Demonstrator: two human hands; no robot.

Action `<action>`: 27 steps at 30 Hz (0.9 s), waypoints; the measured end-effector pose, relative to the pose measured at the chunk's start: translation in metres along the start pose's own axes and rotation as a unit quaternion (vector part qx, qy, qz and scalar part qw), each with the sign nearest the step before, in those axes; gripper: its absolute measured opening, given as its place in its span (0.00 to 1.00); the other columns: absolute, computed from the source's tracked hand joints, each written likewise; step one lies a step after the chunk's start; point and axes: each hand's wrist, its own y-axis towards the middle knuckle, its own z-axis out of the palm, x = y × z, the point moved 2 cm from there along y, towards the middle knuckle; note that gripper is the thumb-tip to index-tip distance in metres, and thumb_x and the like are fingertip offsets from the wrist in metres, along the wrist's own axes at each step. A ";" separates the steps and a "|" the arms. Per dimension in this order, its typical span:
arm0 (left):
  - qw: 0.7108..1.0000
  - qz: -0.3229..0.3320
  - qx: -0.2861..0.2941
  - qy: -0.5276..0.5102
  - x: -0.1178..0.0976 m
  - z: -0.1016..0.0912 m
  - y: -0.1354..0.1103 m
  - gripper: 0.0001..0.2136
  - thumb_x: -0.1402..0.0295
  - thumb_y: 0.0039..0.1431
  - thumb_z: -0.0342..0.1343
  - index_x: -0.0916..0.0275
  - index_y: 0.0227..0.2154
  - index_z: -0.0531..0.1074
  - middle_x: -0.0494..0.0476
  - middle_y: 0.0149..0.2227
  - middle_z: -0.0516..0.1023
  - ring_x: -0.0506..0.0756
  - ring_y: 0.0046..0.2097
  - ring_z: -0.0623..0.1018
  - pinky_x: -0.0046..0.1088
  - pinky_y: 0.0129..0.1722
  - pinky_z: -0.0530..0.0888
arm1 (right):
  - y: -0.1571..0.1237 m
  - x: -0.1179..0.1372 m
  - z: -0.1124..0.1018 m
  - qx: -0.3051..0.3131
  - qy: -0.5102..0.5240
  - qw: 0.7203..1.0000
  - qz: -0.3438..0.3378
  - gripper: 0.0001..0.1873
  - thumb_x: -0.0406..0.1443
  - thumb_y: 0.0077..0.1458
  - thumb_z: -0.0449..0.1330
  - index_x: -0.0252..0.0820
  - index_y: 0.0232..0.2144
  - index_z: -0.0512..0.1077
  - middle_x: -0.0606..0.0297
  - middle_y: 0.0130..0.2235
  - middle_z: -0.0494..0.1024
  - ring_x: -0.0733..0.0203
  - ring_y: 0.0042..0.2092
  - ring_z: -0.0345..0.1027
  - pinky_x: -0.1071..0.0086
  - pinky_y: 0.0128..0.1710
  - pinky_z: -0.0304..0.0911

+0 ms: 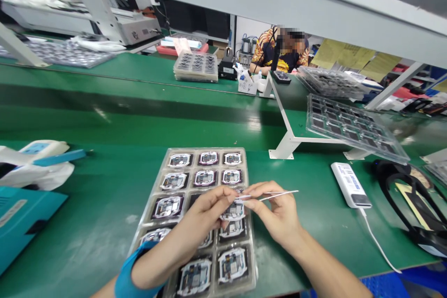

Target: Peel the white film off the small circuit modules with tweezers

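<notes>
**Steel tweezers (275,195) above a plastic tray (245,172) of circuit boards (233,211)**

Right hand (275,212) clamped on the tweezers, tips over the tray's third row. Left hand (206,212) just beside those tips, fingers together, any hold on a board hidden, so impossible to tell. White labelled device (351,185) right of the tray.

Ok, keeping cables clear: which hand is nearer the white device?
Right. The right hand sits left of the white device, apart from it; the left hand is farther left, over the tray.
</notes>
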 end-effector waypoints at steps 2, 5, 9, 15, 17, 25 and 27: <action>1.000 -0.003 -0.005 -0.001 0.000 -0.001 0.000 0.12 0.54 0.51 0.62 0.57 0.31 0.75 0.49 0.34 0.73 0.53 0.36 0.69 0.23 0.31 0.69 | 0.000 -0.001 0.000 -0.010 0.018 1.000 0.013 0.05 0.32 0.55 0.68 0.44 0.33 0.75 0.63 0.34 0.85 0.58 0.37 0.82 0.65 0.39 0.77; 1.000 -0.007 -0.008 0.004 0.001 -0.002 0.001 0.12 0.54 0.52 0.62 0.57 0.32 0.76 0.50 0.35 0.73 0.54 0.36 0.70 0.23 0.31 0.70 | -0.001 -0.002 0.001 -0.022 0.020 0.999 0.011 0.05 0.31 0.55 0.68 0.44 0.32 0.75 0.64 0.33 0.85 0.59 0.37 0.82 0.67 0.39 0.77; 1.000 -0.005 -0.005 0.005 0.001 -0.001 0.001 0.13 0.52 0.51 0.62 0.57 0.29 0.74 0.49 0.33 0.73 0.53 0.34 0.69 0.23 0.30 0.69 | -0.004 -0.002 0.003 -0.025 -0.004 1.000 -0.002 0.03 0.32 0.57 0.66 0.44 0.33 0.75 0.63 0.33 0.85 0.58 0.37 0.82 0.65 0.40 0.78; 1.000 -0.014 -0.014 0.008 0.002 0.001 0.002 0.14 0.51 0.49 0.63 0.57 0.30 0.75 0.50 0.35 0.73 0.54 0.37 0.69 0.23 0.30 0.70 | -0.003 -0.001 0.002 -0.007 -0.044 0.998 -0.034 0.02 0.32 0.58 0.65 0.44 0.33 0.75 0.62 0.32 0.84 0.57 0.37 0.82 0.62 0.43 0.78; 1.000 -0.010 -0.018 -0.006 0.003 -0.001 0.002 0.12 0.53 0.52 0.62 0.57 0.30 0.75 0.50 0.36 0.73 0.55 0.38 0.70 0.23 0.31 0.70 | -0.002 -0.003 0.002 -0.004 -0.052 0.998 -0.040 0.03 0.32 0.58 0.66 0.44 0.33 0.75 0.61 0.32 0.85 0.57 0.37 0.81 0.61 0.44 0.77; 1.000 0.013 0.021 -0.006 0.004 -0.005 -0.001 0.11 0.57 0.51 0.64 0.54 0.36 0.77 0.49 0.36 0.75 0.53 0.33 0.70 0.26 0.33 0.71 | -0.003 -0.009 0.007 -0.046 0.021 0.998 -0.025 0.03 0.33 0.58 0.66 0.45 0.33 0.75 0.62 0.34 0.86 0.56 0.38 0.82 0.61 0.42 0.77; 0.999 0.024 0.020 0.012 0.003 -0.006 -0.001 0.11 0.56 0.52 0.64 0.55 0.35 0.77 0.50 0.35 0.75 0.54 0.35 0.70 0.26 0.33 0.72 | -0.002 -0.009 0.007 -0.033 -0.006 0.998 -0.044 0.03 0.33 0.58 0.66 0.45 0.33 0.75 0.62 0.33 0.86 0.56 0.36 0.82 0.58 0.46 0.76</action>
